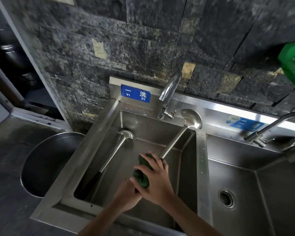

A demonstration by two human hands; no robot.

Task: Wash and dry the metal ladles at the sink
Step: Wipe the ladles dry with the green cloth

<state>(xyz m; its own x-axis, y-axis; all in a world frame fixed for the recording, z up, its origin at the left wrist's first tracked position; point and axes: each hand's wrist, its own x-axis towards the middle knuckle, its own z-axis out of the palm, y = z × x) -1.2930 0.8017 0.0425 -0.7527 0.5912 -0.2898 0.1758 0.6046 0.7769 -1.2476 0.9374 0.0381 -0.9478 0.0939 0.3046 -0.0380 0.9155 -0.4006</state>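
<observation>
right hand (156,178) wrapped over a dark green cloth (141,176), fingers curled round it and squeezing it onto the shaft of a metal ladle (177,138). left hand (129,193) sits just below and behind, fingers closed; looks like it grips the lower end of that same ladle handle, but the cloth and right hand hide the contact, so not certain what exactly it clamps. both hands touching each other, held over the left sink basin (153,132)

held ladle runs diagonally up and right from the hands, bowl up near the back-right corner of the basin, just beside the base of the faucet (169,92), bowl opening facing the camera

second ladle (112,155) lies inside the same basin, left side, leaning along the left wall: bowl up toward the back, dark handle end down at the front-left corner. well apart from the hands, nobody touching it

blue sign (135,95) with "YI XI" on the backsplash above the left basin. right basin (245,171) next door with a round drain (226,198), its own faucet (276,130) curving over from the right, and another blue label (245,124) behind it, too blurred to read

round metal bowl (46,164) set in the dark counter left of the sink. green plastic basket (293,63) at the right edge, partly cut off. dark rough stone wall (143,40) behind
</observation>
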